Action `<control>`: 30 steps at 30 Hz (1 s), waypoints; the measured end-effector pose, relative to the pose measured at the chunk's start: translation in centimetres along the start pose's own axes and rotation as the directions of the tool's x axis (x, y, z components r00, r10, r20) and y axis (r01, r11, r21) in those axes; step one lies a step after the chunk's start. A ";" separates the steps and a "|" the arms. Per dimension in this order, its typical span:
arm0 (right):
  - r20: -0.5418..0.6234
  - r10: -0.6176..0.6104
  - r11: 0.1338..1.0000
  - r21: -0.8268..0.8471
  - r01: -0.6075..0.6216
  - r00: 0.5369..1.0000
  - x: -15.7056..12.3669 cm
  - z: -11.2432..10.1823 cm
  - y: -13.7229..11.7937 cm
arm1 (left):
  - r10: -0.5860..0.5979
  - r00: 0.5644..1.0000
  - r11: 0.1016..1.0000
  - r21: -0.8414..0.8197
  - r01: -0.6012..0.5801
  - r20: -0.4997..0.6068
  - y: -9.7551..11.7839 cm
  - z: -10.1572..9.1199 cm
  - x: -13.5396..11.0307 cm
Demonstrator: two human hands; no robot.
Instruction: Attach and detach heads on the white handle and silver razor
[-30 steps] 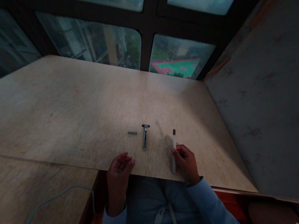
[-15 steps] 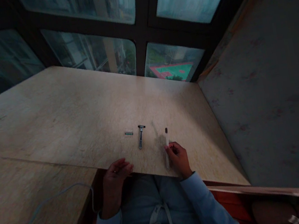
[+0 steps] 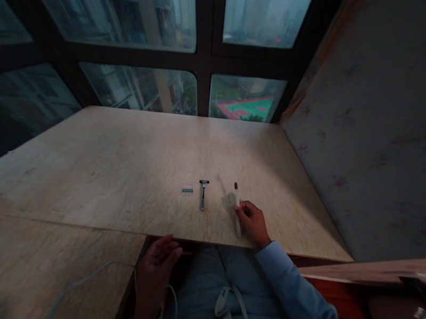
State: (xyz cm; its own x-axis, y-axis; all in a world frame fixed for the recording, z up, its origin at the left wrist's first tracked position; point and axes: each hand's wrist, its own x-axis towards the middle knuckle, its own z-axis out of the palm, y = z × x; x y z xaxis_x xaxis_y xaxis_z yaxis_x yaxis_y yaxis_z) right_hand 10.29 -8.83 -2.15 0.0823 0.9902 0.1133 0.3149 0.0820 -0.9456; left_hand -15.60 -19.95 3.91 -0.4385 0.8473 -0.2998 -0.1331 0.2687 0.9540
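Observation:
Between the thumb and fingers of my right hand [image 3: 253,222] is a slim white toothbrush [image 3: 237,195]. Its dark bristled head points away from me, and its handle end reaches down near the counter's front edge. To the left of it a razor [image 3: 203,196] lies on the counter, head at the far end. Beside the razor is a small razor cartridge [image 3: 188,190], in what looks like a clear case. My left hand [image 3: 157,262] hovers at the front edge, fingers loosely bent and apart, holding nothing.
The pale stone-patterned counter [image 3: 147,153] runs back to dark-framed windows [image 3: 198,65]. A papered wall [image 3: 378,155] bounds the right side. A pale cable [image 3: 67,290] crosses the counter at the lower left and hangs over the edge by my left arm.
My left hand has drawn back slightly to the left and towards me, off the counter's edge. The right hand keeps hold of the toothbrush in nearly the same place. The view has tilted slightly.

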 end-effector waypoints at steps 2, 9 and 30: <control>0.000 0.000 1.000 0.005 0.000 1.000 0.0 0.0 -0.1 | 0.007 1.000 1.000 0.011 -0.007 -0.007 0.0 -0.2 -0.1; 0.001 -0.006 1.000 0.015 0.006 1.000 0.1 0.0 -0.5 | -0.036 0.999 0.994 -0.100 0.038 0.028 -0.1 0.0 0.1; -0.001 -0.005 1.000 0.010 0.005 1.000 0.1 0.0 -0.2 | -0.125 0.991 0.939 -0.317 0.136 0.055 -0.3 2.3 0.2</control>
State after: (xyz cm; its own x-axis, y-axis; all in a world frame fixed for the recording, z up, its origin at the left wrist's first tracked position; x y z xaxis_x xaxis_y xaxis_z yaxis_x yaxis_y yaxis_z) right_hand 10.19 -8.71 -1.92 0.0814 0.9896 0.1185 0.3054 0.0884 -0.9481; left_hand -13.56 -18.82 3.55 -0.3693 0.8309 -0.4162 -0.4658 0.2221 0.8566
